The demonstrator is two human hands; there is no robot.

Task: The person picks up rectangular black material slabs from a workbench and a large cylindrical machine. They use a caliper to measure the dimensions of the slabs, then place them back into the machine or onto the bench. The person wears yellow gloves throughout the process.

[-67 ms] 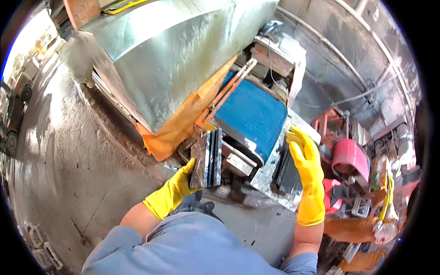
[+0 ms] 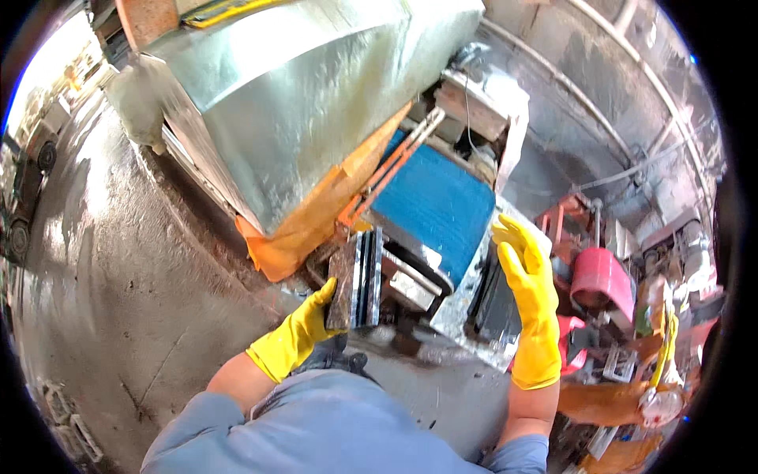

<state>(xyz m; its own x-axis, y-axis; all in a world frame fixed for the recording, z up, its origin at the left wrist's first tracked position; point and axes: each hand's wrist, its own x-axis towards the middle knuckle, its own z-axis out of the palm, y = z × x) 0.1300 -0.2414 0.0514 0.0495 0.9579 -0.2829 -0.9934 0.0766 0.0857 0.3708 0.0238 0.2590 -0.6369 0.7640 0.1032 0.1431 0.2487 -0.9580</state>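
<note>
A large metal hood [image 2: 308,103] fills the upper middle of the frame, tilted, with an orange sheet [image 2: 316,217] hanging under its lower edge. Just right of the sheet sits a blue panel [image 2: 434,209], with an orange bar [image 2: 387,170] slanting along its left side. A wet concrete floor [image 2: 110,284] takes up the left and lower left. At the right edge stands a red drum [image 2: 602,280], with an orange frame [image 2: 568,225] just above and left of it. Grey pipes [image 2: 568,87] run along the wall at the upper right.
</note>
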